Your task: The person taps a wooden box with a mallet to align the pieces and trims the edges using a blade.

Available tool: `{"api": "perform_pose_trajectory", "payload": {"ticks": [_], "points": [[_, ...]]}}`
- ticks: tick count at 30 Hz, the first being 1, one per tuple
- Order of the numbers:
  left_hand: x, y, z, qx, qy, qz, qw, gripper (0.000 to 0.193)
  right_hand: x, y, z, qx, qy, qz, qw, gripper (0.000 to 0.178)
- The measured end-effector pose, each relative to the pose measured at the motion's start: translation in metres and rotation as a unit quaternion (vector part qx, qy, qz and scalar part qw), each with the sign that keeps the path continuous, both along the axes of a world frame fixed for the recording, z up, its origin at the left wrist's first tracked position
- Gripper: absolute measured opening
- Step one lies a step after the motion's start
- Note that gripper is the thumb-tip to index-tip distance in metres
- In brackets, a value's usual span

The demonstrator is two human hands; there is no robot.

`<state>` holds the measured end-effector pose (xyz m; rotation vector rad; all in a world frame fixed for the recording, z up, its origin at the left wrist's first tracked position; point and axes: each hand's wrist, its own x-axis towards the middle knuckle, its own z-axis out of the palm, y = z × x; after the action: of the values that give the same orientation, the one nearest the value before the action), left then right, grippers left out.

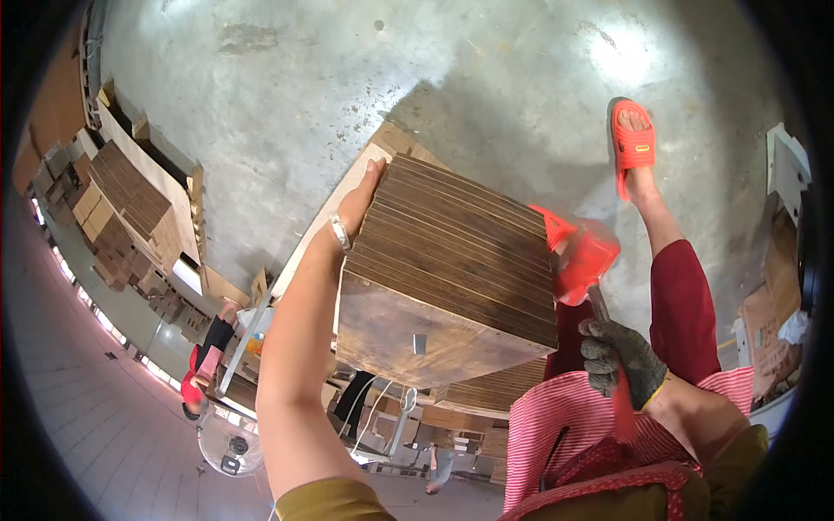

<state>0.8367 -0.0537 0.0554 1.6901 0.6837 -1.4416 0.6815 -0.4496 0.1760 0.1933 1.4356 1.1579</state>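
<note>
A stack of dark brown wood-grain boards stands in front of me with its edges lined up. My bare left hand, a bracelet at the wrist, lies flat with fingers stretched along the stack's far left side. My right hand wears a dark grey knit glove and is closed around the handle of a red mallet. The mallet's head, smeared by motion, is beside the stack's right side; whether it touches the boards I cannot tell.
My red slippers stand on the grey concrete floor, one partly hidden behind the mallet. Piles of boards are on the left. A fan and another person are at the lower left. Cardboard leans at the right.
</note>
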Motion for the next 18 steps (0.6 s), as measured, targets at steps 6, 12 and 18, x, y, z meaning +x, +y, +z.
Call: {"api": "perform_pose_trajectory", "payload": {"ticks": [6,12,18], "points": [[0.004,0.002,0.009,0.014,0.02,-0.023,0.999,0.078,0.002,0.0,0.022,-0.008,0.018,0.04,0.999,0.012],[0.0,0.013,0.004,-0.018,0.08,0.063,0.995,0.078,-0.001,0.018,0.024,0.064,0.071,-0.068,0.993,0.014],[-0.001,0.012,0.001,0.002,0.047,0.014,0.999,0.075,-0.003,0.002,0.022,0.005,0.031,0.017,0.999,0.01]]}}
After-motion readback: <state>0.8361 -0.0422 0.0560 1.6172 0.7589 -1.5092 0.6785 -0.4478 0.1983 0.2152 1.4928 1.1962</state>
